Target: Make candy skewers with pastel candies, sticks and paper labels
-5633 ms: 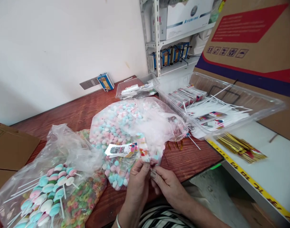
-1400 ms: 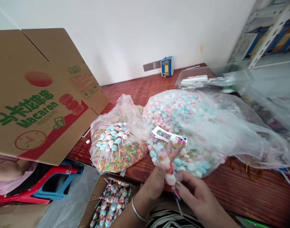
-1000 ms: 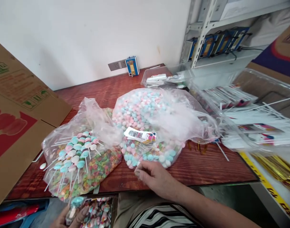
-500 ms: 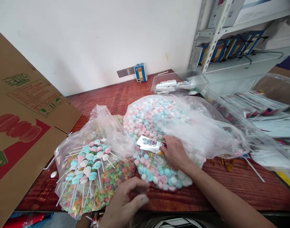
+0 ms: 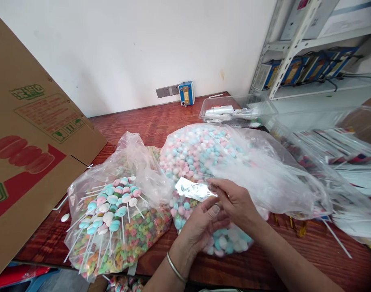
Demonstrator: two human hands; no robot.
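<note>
A flat, shiny white-and-silver printed wrapper [image 5: 191,189] is pinched at its right end by my right hand [image 5: 238,200], above the middle bag. My left hand [image 5: 200,223], with a bangle at the wrist, is close under it, fingers apart and slightly bent beside the right fingers. Beneath both hands lies a clear bag of pastel marshmallows [image 5: 188,152]. To the left, several marshmallow lollipops [image 5: 112,198] on white sticks rest on a clear bag of colourful ring-shaped candies [image 5: 142,231].
A large cardboard box [image 5: 66,150] stands at the left. Behind the bags are a clear plastic tray [image 5: 238,117] and a small blue device [image 5: 186,93] by the wall sockets. Clear bins of printed packets [image 5: 334,142] and a metal shelf [image 5: 290,52] are at the right.
My right hand has lifted the wrapper slightly, its end now between the fingertips. My left hand has moved right, from above the table edge to beside the right hand. The view has shifted a little.
</note>
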